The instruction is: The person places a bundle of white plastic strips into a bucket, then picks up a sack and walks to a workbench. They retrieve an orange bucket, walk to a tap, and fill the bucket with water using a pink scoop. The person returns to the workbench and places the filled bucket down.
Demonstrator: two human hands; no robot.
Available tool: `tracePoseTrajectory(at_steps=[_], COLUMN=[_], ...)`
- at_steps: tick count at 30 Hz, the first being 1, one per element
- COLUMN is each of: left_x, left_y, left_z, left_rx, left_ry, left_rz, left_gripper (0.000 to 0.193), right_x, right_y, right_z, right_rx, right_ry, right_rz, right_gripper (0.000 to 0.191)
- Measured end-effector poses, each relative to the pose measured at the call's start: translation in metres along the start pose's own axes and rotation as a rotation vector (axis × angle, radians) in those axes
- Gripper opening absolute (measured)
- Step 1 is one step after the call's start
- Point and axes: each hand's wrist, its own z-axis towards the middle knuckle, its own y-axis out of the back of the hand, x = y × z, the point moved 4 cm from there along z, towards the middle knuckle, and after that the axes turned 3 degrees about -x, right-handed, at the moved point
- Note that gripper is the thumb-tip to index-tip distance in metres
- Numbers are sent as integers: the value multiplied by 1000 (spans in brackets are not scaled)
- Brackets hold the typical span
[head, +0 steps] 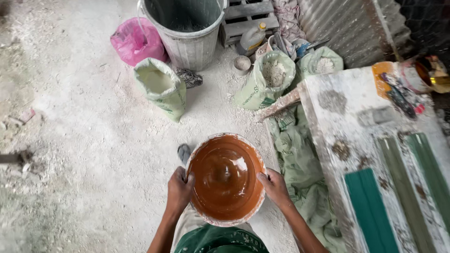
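Two bare hands grip a round bowl point(226, 178) low in the centre of the frame. The left hand point(179, 189) curls over the bowl's left rim, fingers closed on the edge; the right hand point(274, 187) clasps the right rim the same way, thumb on top. The bowl is wide and shallow, its rim crusted with pale dried matter, and it is filled with a glossy, smooth, reddish-brown liquid that catches the light in soft white patches.

Beneath lies a rough floor point(84, 140) dusted with white powder and grit. Toward the top centre stands a ribbed grey plastic bin point(187, 42), and just left of it sits a crinkled pink plastic bag point(133, 42). An open woven sack point(161, 86), pale green and rolled down at the mouth, holds fine white powder in the upper left of centre. Two similar sacks stand right of the bin: one point(267, 79) with lumpy white powder, another point(323, 63) behind it.

At the right edge runs a white, paint-spattered table point(347, 122) bearing flat green strips point(370, 211). Crumpled green sacking point(295, 159) lies heaped on the floor between the bowl and the table.
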Motion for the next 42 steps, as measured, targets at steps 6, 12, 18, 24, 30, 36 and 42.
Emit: tracePoseTrajectory(at_steps=[6, 12, 18, 24, 30, 36, 42], left_x=[30, 93, 171, 221, 228, 233, 217], left_y=[-45, -109, -193, -255, -282, -281, -268], left_z=[158, 314, 467, 557, 588, 592, 541], left_rx=[100, 180, 143, 82, 71, 129, 278], left_ry=[27, 7, -98, -112, 18, 110, 58], left_rz=[69, 105, 143, 221, 426, 499, 357], left_gripper=[27, 23, 25, 26, 25, 41, 90], right_x=[-25, -114, -212, -257, -266, -274, -251], right_y=[-44, -113, -195, -261, -282, -274, -257], right_z=[115, 238, 388, 488, 525, 528, 455], right_rx=[-135, -224, -245, -235, -228, -139, -66], right_ry=[-148, -274, -185, -194, -320, -486, -472], right_rz=[-192, -44, -129, -154, -150, -304, -55], right_gripper=[28, 32, 44, 40, 31, 43, 53])
